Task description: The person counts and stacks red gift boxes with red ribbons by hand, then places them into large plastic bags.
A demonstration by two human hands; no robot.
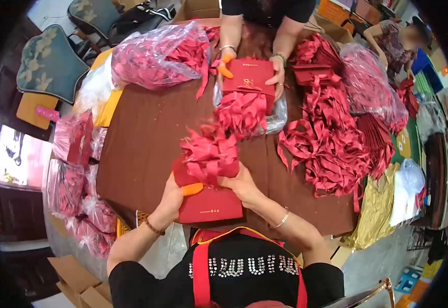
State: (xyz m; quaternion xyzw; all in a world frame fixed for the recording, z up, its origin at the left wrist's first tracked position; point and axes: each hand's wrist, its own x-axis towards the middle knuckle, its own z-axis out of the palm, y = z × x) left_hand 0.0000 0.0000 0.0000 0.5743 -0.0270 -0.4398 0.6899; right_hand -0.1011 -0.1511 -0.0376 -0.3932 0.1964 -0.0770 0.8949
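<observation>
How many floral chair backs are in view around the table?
2. The nearer chair back is left of the brown table; the farther chair back is beyond it, near the picture's top edge. Others may be hidden.

The scene was brightly and fairly evenly lit. At the far left edge, a white, window-like opening (16, 149) was overexposed, its detail largely washed out. Glare streaked the clear plastic bag of red ribbons (152, 56) at upper left, and the crumpled gold sheet (373, 210) at lower right shone. Motion blur softened the glossy red ribbon bundle (208, 149) near centre. Wide-angle distortion curved the margins; the corners fell to black.
</observation>
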